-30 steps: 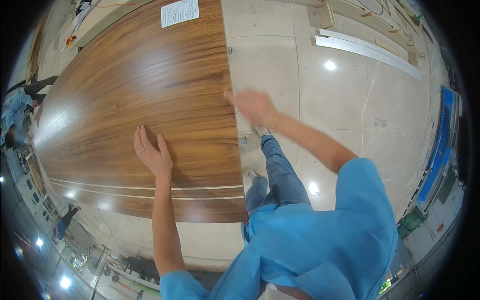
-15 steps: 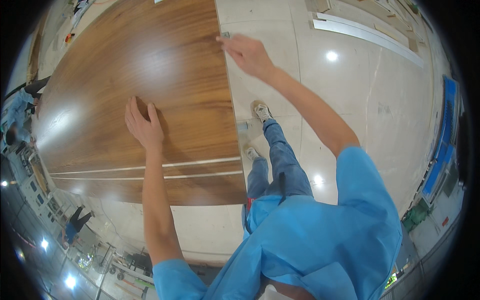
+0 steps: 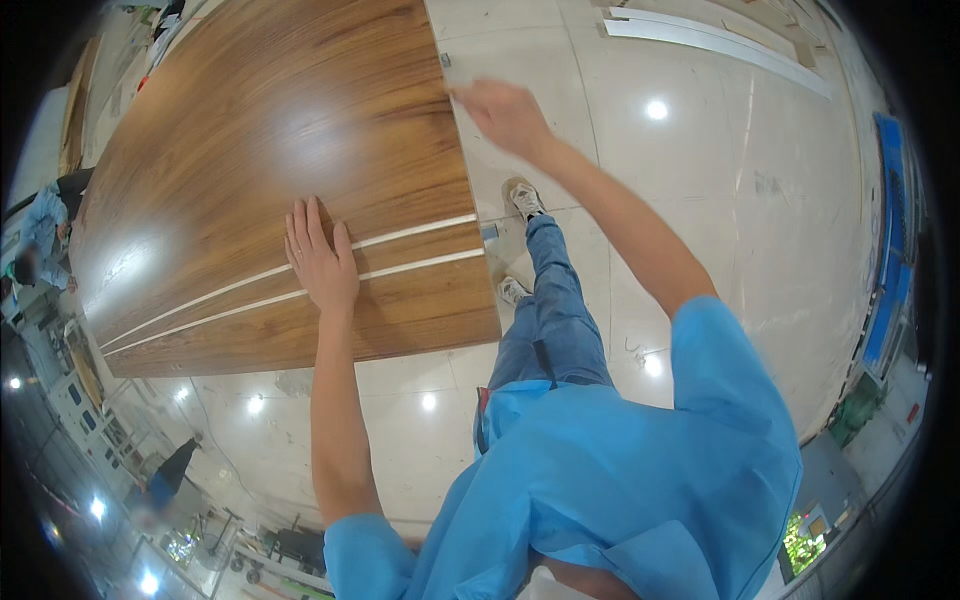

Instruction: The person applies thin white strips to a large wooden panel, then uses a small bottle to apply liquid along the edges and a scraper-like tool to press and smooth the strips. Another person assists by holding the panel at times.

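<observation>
A large wood-grain panel [image 3: 270,170] fills the left and middle of the view, with two pale stripes [image 3: 420,265] running across its near end. My left hand [image 3: 322,262] lies flat on the panel over the stripes, its fingers stretched out. At the panel's right edge is my right hand [image 3: 503,115], its fingers curled and its index fingertip against or very near the edge. Motion blurs this hand, and I cannot make out anything in its fingers.
White strips [image 3: 715,45] lie on the tiled floor [image 3: 690,190] at the far right. A blue rail-like thing [image 3: 888,240] stands along the right. At the far left a person in light blue [image 3: 42,225] is beside the panel; another person [image 3: 165,480] is at lower left.
The right side of the panel's striped near end sits farther forward in view. My left hand has shifted right and nearer to me across the panel, onto the stripes. My right hand stays by the edge.
</observation>
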`<state>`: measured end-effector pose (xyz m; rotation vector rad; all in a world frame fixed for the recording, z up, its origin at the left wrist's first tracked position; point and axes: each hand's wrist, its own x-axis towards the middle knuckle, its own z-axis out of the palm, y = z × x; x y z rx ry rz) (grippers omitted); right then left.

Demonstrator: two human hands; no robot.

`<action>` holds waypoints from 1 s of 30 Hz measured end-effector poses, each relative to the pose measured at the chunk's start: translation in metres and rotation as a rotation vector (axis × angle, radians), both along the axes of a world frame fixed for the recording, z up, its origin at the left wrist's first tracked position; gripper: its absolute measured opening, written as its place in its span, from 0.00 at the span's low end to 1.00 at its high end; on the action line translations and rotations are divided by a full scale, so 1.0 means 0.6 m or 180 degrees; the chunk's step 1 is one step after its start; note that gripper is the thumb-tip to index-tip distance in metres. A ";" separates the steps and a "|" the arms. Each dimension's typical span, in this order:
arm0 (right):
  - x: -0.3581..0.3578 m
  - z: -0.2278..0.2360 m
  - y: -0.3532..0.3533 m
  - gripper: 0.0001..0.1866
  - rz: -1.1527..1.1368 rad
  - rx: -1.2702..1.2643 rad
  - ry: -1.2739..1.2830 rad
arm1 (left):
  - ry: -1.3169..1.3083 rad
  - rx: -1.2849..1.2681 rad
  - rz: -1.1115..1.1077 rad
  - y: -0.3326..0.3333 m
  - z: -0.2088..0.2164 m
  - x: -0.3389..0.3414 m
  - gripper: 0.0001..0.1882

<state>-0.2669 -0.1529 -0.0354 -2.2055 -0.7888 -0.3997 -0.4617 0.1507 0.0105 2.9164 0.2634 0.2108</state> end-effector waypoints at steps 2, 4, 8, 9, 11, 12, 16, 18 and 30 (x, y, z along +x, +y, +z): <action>0.031 -0.017 0.011 0.15 0.0035 0.0250 0.0054 | -0.0110 0.0027 -0.0024 0.002 -0.007 -0.004 0.29; -0.015 -0.025 0.004 0.15 0.0208 0.0068 -0.0017 | -0.0068 0.0099 0.0053 0.004 -0.012 -0.001 0.29; -0.225 -0.009 -0.039 0.20 0.0661 -0.0430 0.0034 | -0.0218 0.0111 0.0070 0.002 -0.016 0.003 0.29; -0.282 0.002 -0.053 0.22 0.0796 -0.0574 0.0206 | -0.0255 0.0109 0.0066 0.001 -0.016 0.003 0.29; -0.353 0.023 -0.075 0.25 0.1347 -0.0492 0.0383 | -0.0309 0.0123 0.0052 -0.001 -0.015 0.003 0.29; -0.359 0.030 -0.081 0.24 0.1393 -0.0726 0.0438 | -0.0330 0.0129 0.0019 -0.001 -0.014 0.003 0.29; -0.237 0.023 -0.056 0.20 0.0665 -0.0646 0.0332 | -0.0358 0.0142 -0.0019 -0.002 -0.011 0.003 0.28; -0.155 0.008 -0.035 0.17 0.0024 -0.0235 0.0030 | -0.0316 0.0157 0.0005 -0.001 -0.011 0.002 0.29; -0.468 0.053 -0.104 0.25 0.2099 -0.0123 0.0587 | -0.0242 0.0136 0.0061 -0.005 -0.009 0.005 0.29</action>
